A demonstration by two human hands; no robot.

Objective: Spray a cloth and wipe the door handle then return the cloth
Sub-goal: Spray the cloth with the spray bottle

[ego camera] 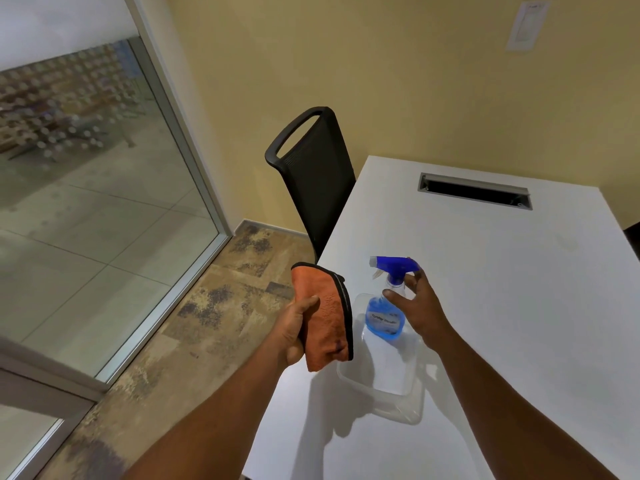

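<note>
My left hand [294, 329] grips a folded orange cloth [327, 317] with a black hem, held upright over the table's left edge. A clear spray bottle [386, 315] with blue liquid and a blue trigger head stands in a clear plastic tray [398, 403] on the white table [502, 271]. My right hand [420, 306] is at the bottle's neck with fingers spread around it, not closed on it. The nozzle points left toward the cloth. No door handle is in view.
A black mesh chair [317, 174] stands at the table's far left corner. A glass wall with a metal frame [194, 161] runs along the left. A cable slot [474, 190] is set into the tabletop. Patterned carpet [194, 323] covers the floor between.
</note>
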